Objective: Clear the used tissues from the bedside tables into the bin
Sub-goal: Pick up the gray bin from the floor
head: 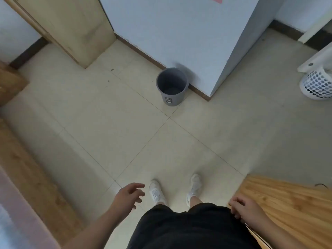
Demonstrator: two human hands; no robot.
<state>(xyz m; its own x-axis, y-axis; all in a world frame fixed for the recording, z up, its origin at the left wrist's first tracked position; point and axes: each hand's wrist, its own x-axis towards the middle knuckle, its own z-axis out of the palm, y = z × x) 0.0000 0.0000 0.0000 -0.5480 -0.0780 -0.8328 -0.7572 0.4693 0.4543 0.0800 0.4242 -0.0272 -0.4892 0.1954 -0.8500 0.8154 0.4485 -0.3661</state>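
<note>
- Black shorts (179, 229) fill the bottom edge, straight toward the camera from the grey bin (172, 86) and well apart from it.
- Far to the left of the bin, a wooden bed frame (27, 168) runs along the left side, with mauve fabric at its lower corner.
- Up and left of the bin, a pale wooden door panel (75, 27) stands against the wall.
- Left hand (128, 195) hangs over the floor tiles (107, 114) below the bin and slightly left of it. Its fingers are spread and relaxed, and it grips nothing.
- Two white shoes (157, 192) stand on the tiles below the bin with their toes pointing toward it.
- Standing upright on the floor with its mouth open, the bin is just beside the dark skirting of a white wall corner (179, 33). A dark label is on its near side.
- Right hand (246, 210) is below and right of the bin, at the near corner of a wooden tabletop (291, 209). Its fingers curl loosely downward with nothing seen in them, and I cannot tell whether they touch the wood.
- Far right of the bin, at about its height, a white perforated basket (317, 85) sits on the floor, partly cut off by the edge.
</note>
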